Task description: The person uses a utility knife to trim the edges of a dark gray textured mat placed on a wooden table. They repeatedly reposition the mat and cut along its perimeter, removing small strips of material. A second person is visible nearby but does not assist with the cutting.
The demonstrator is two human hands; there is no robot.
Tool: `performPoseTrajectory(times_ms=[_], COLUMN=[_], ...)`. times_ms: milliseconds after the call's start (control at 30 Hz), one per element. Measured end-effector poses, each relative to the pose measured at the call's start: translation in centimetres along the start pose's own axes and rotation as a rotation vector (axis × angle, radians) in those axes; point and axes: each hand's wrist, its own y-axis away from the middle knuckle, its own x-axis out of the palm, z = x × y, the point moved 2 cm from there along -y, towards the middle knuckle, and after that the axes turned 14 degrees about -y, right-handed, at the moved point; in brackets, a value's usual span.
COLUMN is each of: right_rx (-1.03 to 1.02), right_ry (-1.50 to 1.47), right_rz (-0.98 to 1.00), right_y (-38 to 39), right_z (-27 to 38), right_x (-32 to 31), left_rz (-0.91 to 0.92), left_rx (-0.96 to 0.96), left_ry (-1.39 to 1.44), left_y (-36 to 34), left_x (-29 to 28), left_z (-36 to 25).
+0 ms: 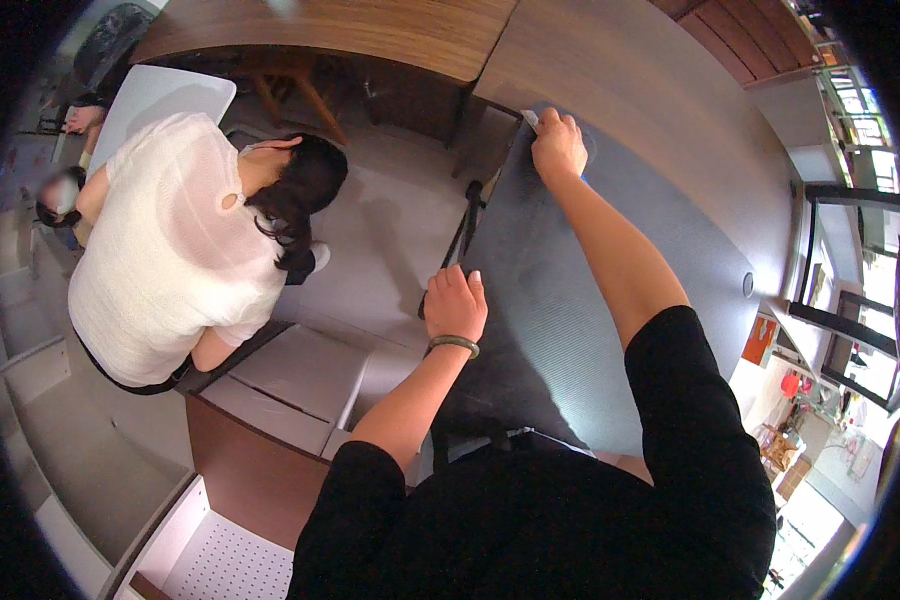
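A black desk (580, 330) with a fine-textured top stretches in front of me. At its far left corner my right hand (560, 147) is closed, pressing a small crumpled pale cloth (531, 120) onto the surface. Most of that cloth is hidden under the fingers. My left hand (456, 306), with a bracelet (454, 345) on the wrist, is curled around the desk's left edge. A patch of light and a shadow fall across the near part of the top.
A person in a white top (175, 260) bends down at my left, beside a white board (175, 100). Nearer stand a brown cabinet (245, 455) and a perforated white drawer (215, 560). A brown wooden table (370, 35) lies beyond; windows and shelves line the right.
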Motion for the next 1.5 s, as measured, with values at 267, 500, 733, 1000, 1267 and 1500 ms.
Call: performPoseTrajectory(times_ms=[267, 500, 733, 1000, 1267, 1500], right_rx=[-0.065, -0.252, 0.032, -0.057, -0.26, -0.325], right_ry=[0.029, -0.058, -0.052, 0.023, 0.018, 0.009], right_rz=[0.09, 0.072, -0.047, -0.007, 0.06, 0.124], right_y=[0.4, 3.5, 2.7, 4.3, 4.4, 7.4], right_z=[0.7, 4.5, 6.5, 6.8, 6.6, 7.1], right_x=[0.1, 1.3, 1.9, 0.6, 2.5, 3.5], left_rz=[0.065, 0.14, 0.095, 0.097, 0.046, 0.051], left_rx=[-0.025, -0.082, -0.039, -0.051, -0.073, -0.065], left_ry=[0.005, 0.149, 0.107, 0.124, 0.084, 0.108], left_y=[-0.2, 0.8, 1.7, 2.9, 2.1, 1.8], left_x=[-1.3, -4.0, -5.0, -5.5, -4.4, -3.9], left_z=[0.9, 5.3, 7.6, 7.3, 7.8, 8.6])
